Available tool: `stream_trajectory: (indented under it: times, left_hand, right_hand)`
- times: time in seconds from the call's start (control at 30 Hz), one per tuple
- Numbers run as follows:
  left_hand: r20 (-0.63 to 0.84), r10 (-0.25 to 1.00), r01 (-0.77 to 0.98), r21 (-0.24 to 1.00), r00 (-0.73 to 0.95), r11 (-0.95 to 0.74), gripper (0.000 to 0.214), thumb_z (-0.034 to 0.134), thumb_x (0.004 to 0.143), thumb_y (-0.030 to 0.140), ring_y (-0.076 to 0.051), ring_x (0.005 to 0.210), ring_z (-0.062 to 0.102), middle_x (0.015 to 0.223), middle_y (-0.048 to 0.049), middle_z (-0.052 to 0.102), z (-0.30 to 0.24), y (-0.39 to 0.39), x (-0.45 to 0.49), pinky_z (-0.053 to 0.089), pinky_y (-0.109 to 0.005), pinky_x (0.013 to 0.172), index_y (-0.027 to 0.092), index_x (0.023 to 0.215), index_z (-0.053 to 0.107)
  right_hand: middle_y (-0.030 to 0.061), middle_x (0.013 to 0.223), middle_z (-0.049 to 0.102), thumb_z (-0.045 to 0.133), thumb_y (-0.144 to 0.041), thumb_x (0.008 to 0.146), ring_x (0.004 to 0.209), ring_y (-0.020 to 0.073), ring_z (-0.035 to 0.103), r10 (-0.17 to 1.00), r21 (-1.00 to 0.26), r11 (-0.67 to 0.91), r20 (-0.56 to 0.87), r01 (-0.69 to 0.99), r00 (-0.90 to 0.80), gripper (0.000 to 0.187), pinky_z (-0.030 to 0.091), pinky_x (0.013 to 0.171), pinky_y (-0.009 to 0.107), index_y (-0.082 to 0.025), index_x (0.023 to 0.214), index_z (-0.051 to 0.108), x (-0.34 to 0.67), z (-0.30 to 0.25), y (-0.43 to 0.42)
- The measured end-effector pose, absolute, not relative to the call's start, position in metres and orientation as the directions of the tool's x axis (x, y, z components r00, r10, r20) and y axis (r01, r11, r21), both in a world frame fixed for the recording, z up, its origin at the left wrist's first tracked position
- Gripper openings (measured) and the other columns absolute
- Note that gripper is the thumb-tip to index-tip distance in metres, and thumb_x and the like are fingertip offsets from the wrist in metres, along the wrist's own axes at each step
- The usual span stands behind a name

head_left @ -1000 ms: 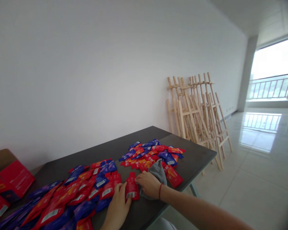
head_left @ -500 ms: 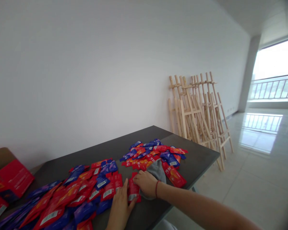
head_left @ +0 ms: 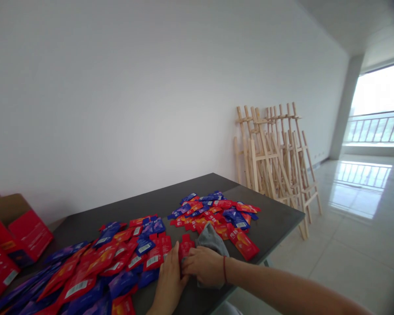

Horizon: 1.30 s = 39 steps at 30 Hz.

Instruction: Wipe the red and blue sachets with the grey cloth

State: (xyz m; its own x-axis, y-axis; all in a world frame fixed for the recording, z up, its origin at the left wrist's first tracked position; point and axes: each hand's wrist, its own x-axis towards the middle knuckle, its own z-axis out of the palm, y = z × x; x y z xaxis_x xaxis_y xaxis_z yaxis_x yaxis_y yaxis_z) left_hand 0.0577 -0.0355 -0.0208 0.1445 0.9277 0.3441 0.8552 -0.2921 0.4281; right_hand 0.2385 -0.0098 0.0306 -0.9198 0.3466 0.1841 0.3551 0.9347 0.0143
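Observation:
A red pouch (head_left: 185, 246) lies flat on the dark table between my two hands, partly covered by them. My left hand (head_left: 170, 278) rests along its left side, fingers stretched out and thumb apart near its lower end. Bent over the lower part of the pouch are the fingers of my right hand (head_left: 206, 265), which grips a grey cloth (head_left: 212, 239). The cloth bunches out above and beneath that hand; its part under the fingers is hidden. Beside my left hand, another red pouch (head_left: 153, 254) lies barcode side up at the edge of a pile.
A large pile of red and blue pouches (head_left: 95, 262) spreads to the left. Further back on the table (head_left: 265, 214) is a second pile (head_left: 213, 210). Open red cartons (head_left: 29, 236) stand at the far left. Wooden easels (head_left: 272, 157) lean against the wall beyond the table.
My right hand's fingers have moved down the pouch toward its lower end, closer to my left thumb. My left hand stays alongside the pouch. The whole view has shifted slightly.

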Motion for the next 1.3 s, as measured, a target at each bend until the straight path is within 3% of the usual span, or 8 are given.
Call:
stream_trajectory:
  times: [0.17,0.27,0.37,0.67,0.8,0.93,1.13,1.3]
  left_hand:
    - [0.301,0.941,0.879,0.392,0.156,-0.271,0.072,0.052,0.076,0.028,-0.029,0.132,0.046,0.143,-0.0158,0.05,-0.014,-0.039,0.059,0.035,-0.048,0.109,0.012,0.143,0.033]
    - [0.284,0.945,0.884,0.384,0.16,-0.265,0.071,0.053,0.077,0.035,-0.03,0.131,0.047,0.143,-0.0158,0.051,-0.012,-0.04,0.06,0.035,-0.048,0.109,0.012,0.142,0.035]
    - [0.294,0.942,0.891,0.369,0.16,-0.267,0.068,0.053,0.078,0.037,-0.032,0.131,0.047,0.145,-0.0149,0.049,-0.009,-0.041,0.061,0.035,-0.05,0.108,0.014,0.14,0.04]
    - [0.276,0.945,0.915,0.31,0.175,-0.26,0.066,0.056,0.076,0.036,-0.032,0.13,0.048,0.141,-0.0141,0.054,-0.001,-0.046,0.061,0.036,-0.05,0.108,0.014,0.137,0.046]
    - [0.232,0.953,0.943,0.222,0.195,-0.247,0.066,0.059,0.069,0.034,-0.032,0.131,0.047,0.138,-0.0139,0.056,0.008,-0.051,0.067,0.032,-0.05,0.111,0.016,0.132,0.053]
    - [0.118,0.965,0.961,0.116,0.236,-0.249,0.069,0.055,0.066,0.027,-0.033,0.128,0.049,0.136,-0.0185,0.057,0.031,-0.048,0.077,0.036,-0.045,0.109,0.008,0.133,0.053]
    - [0.008,0.977,0.977,-0.035,0.213,-0.212,0.04,0.037,0.083,0.021,-0.032,0.105,0.064,0.106,-0.0178,0.071,0.056,-0.029,0.095,0.047,-0.044,0.091,0.009,0.104,0.069]
    - [0.057,0.983,0.981,-0.097,0.175,-0.169,0.044,0.044,0.082,0.017,-0.036,0.114,0.057,0.115,-0.0232,0.065,0.051,-0.017,0.113,0.049,-0.042,0.087,0.001,0.12,0.059]
  right_hand:
    - [0.0044,0.121,0.065,0.054,-0.01,0.076,0.106,0.0228,0.053,0.433,-0.103,0.901,0.152,0.421,-0.889,0.042,0.039,0.09,0.035,-0.02,0.117,0.062,0.26,0.035,-0.014]
    - [0.0085,0.116,0.066,0.054,-0.012,0.078,0.101,0.0253,0.054,0.595,-0.078,0.803,0.14,0.59,-0.791,0.035,0.04,0.085,0.037,-0.016,0.112,0.063,0.265,0.036,-0.005]
    - [0.0105,0.111,0.066,0.054,-0.014,0.081,0.101,0.0261,0.054,0.65,-0.046,0.755,0.181,0.654,-0.738,0.03,0.041,0.084,0.037,-0.014,0.11,0.063,0.258,0.032,-0.002]
    - [0.0076,0.118,0.065,0.053,-0.024,0.086,0.099,0.0244,0.052,0.526,-0.084,0.849,0.224,0.521,-0.821,0.031,0.039,0.08,0.038,-0.019,0.116,0.059,0.262,0.021,-0.039]
    - [0.0042,0.117,0.066,0.051,-0.022,0.085,0.098,0.0233,0.052,0.507,-0.116,0.861,0.253,0.494,-0.824,0.034,0.038,0.078,0.037,-0.021,0.118,0.058,0.272,0.018,-0.045]
    - [0.0029,0.113,0.068,0.052,-0.023,0.084,0.097,0.0231,0.054,0.535,-0.151,0.844,0.314,0.515,-0.784,0.029,0.037,0.078,0.037,-0.022,0.111,0.061,0.269,0.012,-0.043]
    - [-0.0035,0.112,0.07,0.056,-0.023,0.084,0.101,0.0198,0.055,0.412,-0.13,0.911,0.324,0.391,-0.852,0.025,0.039,0.08,0.036,-0.025,0.107,0.064,0.267,0.007,-0.04]
    - [-0.0057,0.115,0.069,0.057,-0.026,0.087,0.106,0.0177,0.054,0.367,-0.094,0.929,0.345,0.357,-0.864,0.022,0.04,0.083,0.035,-0.024,0.108,0.064,0.267,0.004,-0.037]
